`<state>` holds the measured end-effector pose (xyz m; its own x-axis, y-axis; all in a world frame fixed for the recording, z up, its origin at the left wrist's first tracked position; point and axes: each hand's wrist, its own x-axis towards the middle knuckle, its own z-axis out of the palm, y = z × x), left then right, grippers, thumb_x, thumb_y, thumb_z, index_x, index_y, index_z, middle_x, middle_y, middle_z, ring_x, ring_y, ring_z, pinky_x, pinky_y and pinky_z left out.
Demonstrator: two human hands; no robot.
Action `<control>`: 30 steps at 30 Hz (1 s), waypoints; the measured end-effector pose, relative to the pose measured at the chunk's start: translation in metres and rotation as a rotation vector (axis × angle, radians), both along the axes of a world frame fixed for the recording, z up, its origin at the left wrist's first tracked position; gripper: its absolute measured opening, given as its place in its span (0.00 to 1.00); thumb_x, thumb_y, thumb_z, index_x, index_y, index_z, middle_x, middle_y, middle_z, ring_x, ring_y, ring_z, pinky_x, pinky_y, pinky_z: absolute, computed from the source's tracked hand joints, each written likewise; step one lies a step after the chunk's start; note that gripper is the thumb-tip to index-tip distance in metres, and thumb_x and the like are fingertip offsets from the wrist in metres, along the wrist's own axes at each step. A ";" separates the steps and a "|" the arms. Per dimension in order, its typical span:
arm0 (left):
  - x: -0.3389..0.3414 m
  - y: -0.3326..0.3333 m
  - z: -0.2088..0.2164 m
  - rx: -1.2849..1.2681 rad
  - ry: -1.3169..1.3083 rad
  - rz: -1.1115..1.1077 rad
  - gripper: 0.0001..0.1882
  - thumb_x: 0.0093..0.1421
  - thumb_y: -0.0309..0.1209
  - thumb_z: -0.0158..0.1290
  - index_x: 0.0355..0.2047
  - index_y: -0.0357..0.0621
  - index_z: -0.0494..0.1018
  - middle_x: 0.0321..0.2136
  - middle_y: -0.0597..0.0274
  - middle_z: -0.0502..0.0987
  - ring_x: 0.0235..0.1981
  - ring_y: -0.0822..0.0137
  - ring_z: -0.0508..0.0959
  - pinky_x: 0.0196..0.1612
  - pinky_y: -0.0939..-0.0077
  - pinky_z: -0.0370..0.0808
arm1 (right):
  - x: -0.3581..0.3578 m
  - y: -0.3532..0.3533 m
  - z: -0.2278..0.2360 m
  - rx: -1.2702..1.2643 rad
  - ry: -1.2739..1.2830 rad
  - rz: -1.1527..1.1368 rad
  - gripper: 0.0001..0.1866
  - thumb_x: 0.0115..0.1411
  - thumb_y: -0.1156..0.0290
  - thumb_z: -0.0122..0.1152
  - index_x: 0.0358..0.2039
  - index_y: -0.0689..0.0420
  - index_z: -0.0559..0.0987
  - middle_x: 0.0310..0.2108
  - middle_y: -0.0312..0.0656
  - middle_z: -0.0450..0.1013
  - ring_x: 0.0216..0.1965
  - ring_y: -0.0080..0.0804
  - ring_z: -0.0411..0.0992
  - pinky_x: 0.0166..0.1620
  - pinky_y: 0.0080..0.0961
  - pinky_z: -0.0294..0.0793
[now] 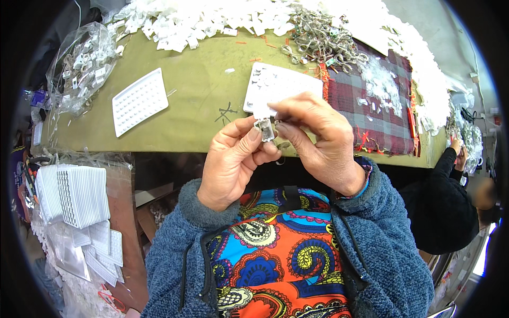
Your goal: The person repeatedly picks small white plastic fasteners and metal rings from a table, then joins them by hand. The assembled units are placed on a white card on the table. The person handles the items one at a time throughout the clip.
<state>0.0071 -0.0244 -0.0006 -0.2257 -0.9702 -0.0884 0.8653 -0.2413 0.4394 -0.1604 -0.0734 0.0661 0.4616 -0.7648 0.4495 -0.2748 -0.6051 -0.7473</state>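
Observation:
Above the near edge of the green-covered table, my left hand pinches a small white plastic housing between thumb and fingers. The housing's open side faces up and shows a greyish hollow inside. From the right, my right hand comes close against it, thumb and index finger drawn together at its upper right edge. Whatever sits between those right fingertips is too small to name. Just beyond my hands lies a white tray with rounded bumps and a few small pieces on it, partly covered by my right hand.
Another bumpy white tray lies left. White plastic pieces heap along the back, beside tangled grey coiled parts. Plaid cloth bears translucent bits. A clear bag and stacked trays stand left; a co-worker sits right.

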 end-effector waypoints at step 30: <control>0.026 0.002 0.005 -0.092 -0.436 0.169 0.12 0.62 0.23 0.54 0.45 0.29 0.72 0.34 0.46 0.80 0.25 0.65 0.81 0.36 0.67 0.83 | 0.025 -0.064 -0.041 -0.185 0.277 -0.294 0.14 0.51 0.82 0.67 0.40 0.61 0.81 0.29 0.43 0.77 0.26 0.27 0.74 0.31 0.23 0.74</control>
<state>0.0331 -0.0221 0.0040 -0.0250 -0.9984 -0.0517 0.6195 -0.0560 0.7830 -0.1352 -0.1378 0.0247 0.3588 -0.7998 0.4812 -0.6300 -0.5879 -0.5074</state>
